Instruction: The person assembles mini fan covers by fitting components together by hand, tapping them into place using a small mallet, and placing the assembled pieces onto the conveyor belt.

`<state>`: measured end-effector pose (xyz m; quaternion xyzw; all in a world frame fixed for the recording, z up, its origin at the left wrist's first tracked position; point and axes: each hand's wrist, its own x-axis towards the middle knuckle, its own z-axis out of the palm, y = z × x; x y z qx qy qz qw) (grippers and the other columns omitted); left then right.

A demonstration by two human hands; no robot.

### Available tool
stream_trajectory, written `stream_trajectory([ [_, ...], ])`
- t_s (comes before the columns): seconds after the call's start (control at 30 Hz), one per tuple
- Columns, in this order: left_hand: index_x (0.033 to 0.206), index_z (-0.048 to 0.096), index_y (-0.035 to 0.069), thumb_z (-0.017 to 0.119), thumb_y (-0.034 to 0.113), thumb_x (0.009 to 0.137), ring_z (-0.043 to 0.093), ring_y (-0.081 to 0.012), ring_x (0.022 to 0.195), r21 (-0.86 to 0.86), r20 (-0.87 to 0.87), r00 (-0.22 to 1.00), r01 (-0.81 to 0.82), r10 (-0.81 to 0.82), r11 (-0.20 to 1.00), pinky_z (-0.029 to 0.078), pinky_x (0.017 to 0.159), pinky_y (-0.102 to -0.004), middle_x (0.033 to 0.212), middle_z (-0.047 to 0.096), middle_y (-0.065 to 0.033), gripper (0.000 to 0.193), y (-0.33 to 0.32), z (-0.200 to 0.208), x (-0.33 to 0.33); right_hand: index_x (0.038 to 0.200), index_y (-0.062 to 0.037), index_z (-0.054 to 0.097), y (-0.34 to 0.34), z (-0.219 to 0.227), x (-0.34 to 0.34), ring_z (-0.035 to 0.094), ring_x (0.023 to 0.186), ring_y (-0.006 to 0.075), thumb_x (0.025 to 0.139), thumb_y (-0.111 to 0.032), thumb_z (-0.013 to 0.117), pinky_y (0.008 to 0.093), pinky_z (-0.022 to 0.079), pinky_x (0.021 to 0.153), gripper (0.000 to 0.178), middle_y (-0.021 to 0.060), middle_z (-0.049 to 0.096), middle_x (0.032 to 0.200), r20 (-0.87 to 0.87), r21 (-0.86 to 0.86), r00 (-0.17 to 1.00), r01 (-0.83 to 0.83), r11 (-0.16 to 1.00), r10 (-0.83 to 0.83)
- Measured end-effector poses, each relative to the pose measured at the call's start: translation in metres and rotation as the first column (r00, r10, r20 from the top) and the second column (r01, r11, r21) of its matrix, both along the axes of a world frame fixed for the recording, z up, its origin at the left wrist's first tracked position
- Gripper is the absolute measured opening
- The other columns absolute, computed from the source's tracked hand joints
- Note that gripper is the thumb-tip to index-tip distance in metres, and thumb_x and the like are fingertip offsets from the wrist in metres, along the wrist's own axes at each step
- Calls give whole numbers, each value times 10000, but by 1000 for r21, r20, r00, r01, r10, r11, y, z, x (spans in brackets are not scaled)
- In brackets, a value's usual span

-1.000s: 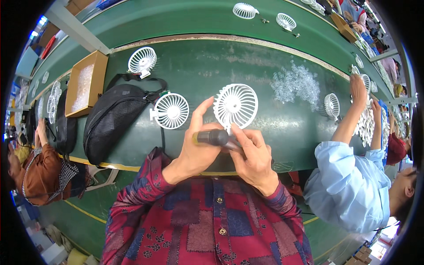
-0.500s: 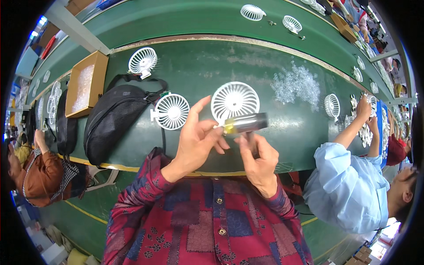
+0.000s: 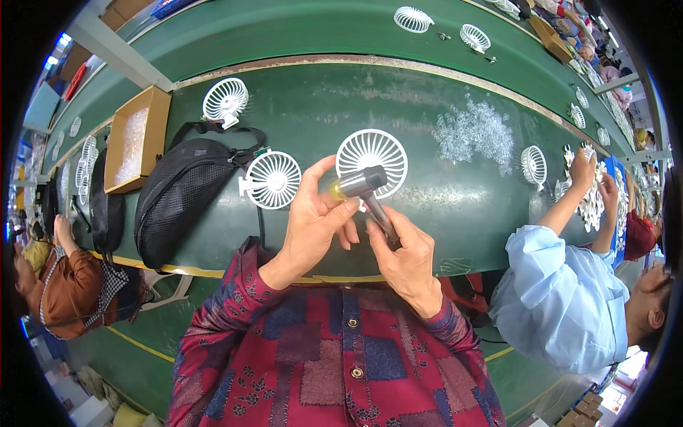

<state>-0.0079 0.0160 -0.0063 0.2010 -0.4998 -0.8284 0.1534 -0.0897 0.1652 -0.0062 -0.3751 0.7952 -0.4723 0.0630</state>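
Fan cage (image 3: 371,158), 1, held in left hand (image 3: 307,229), 1 hammer (image 3: 363,183) gripped in right hand (image 3: 408,260)

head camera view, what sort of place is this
Most likely a factory assembly line: round white plastic fan cages lie along a long green workbench, a heap of small clear pieces sits on it, and a co-worker in a light-blue shirt works at the right.

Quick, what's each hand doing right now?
Left hand: closed, holding the white fan near its bottom end.
Right hand: closed, holding the hammer by its handle.
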Motion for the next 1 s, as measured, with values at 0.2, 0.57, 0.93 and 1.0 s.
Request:
stream_trajectory([
  [0.2, 1438, 184, 14, 592, 30, 927, 600, -147, 525, 2, 105, 992, 76, -76, 997, 473, 415, -238, 865, 658, -130, 654, -6, -1, 4, 1039, 2, 695, 4, 12, -10, 548, 624, 50, 841, -75, 737, 265, 453, 534, 217, 28, 676, 759, 271, 104, 962, -66, 992, 36],
  [0.57, 1380, 297, 72, 594, 52, 921, 601, -179, 476, 178, 201, 971, 97, -132, 979, 471, 356, -277, 880, 621, -119, 547, 9, -8, -3, 1034, 9, 665, -3, 15, -2, 638, 703, 256, 815, -6, 707, 338, 492, 613, 224, 145, 637, 831, -165, 38, 977, -130, 991, 135],
  [0.93, 1408, 263, 19, 537, 137, 992, 650, -185, 680, 150, 35, 978, 199, -206, 969, 543, 561, -285, 946, 643, -128, 512, -3, 1, 12, 903, 1, 682, -1, 5, -31, 430, 467, 68, 870, -47, 703, 224, 301, 430, 62, -7, 532, 609, 324, -86, 942, 121, 989, -87],
  [1.0, 1358, 354, 5, 574, 129, 976, 631, -157, 706, -347, -11, 995, 89, -99, 934, 537, 616, -296, 942, 652, -93, 458, 4, -8, 16, 884, 13, 669, -4, 8, -39, 357, 400, 44, 897, -76, 684, 211, 243, 385, 91, -36, 491, 553, 539, -166, 842, 155, 974, -42],
])
